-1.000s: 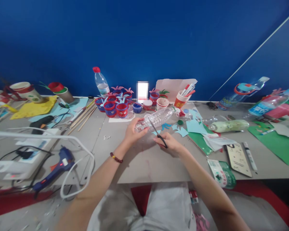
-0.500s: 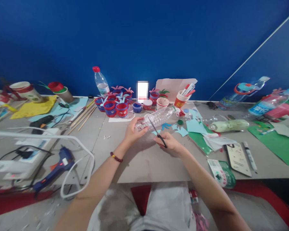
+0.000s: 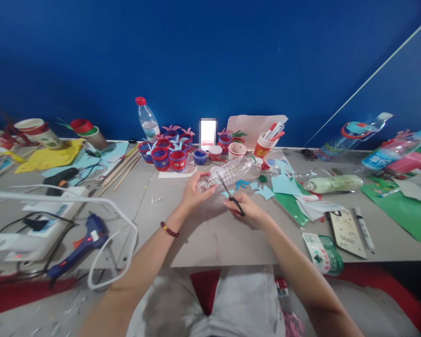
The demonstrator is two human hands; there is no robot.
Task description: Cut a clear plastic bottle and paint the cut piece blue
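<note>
My left hand [image 3: 195, 191] is wrapped round the lower end of a clear plastic bottle [image 3: 233, 171], which lies tilted with its neck up and to the right. Black-handled scissors [image 3: 236, 206] are gripped in my right hand [image 3: 247, 210], their blades reaching up against the side of the bottle. Whether the blades have pierced the plastic cannot be made out. Beside the bottle on the table are cut blue paper pieces [image 3: 264, 191] and a green bottle cap [image 3: 262, 179].
Red and blue painted cups [image 3: 178, 161] stand behind the bottle, near a cup of markers [image 3: 263, 145]. At left lie a blue glue gun [image 3: 94, 231], a white power strip [image 3: 52, 229] and a looping white cable [image 3: 131, 220]. A green bottle label [image 3: 324, 255] lies at the right front edge.
Both hands, the bottle and the scissors are nearly where they were. The scissors have shifted very slightly against the bottle.
</note>
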